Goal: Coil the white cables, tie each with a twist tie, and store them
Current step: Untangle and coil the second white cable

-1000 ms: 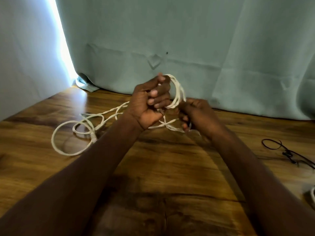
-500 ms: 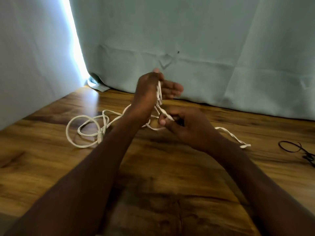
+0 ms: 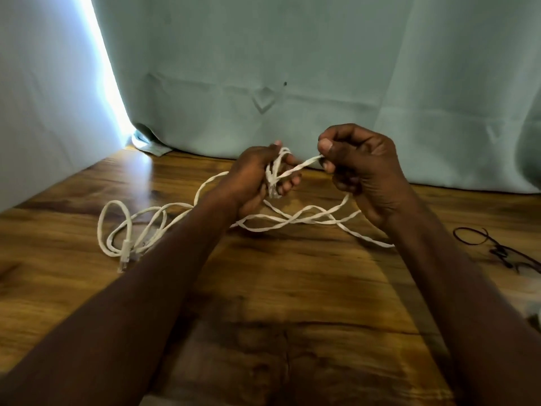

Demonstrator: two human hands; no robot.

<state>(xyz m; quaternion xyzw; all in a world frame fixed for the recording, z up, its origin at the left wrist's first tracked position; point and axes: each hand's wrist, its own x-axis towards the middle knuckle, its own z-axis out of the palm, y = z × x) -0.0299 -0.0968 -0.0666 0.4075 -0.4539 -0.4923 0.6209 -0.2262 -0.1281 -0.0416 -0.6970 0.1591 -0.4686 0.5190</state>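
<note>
White cable (image 3: 292, 221) sprawls across the wooden desk (image 3: 263, 317); the left hand (image 3: 257, 177) grips a few coiled turns, the right hand (image 3: 360, 168) pinches a strand taut between them (coiling is under way); next, loop that strand onto the left hand.

both hands (image 3: 363, 171) grip a white cable (image 3: 292, 221) above the wooden table (image 3: 292, 288)

White cable (image 3: 295, 221), flat and twisted, loosely looped across the wooden table (image 3: 263, 288), uncoiled.
</note>
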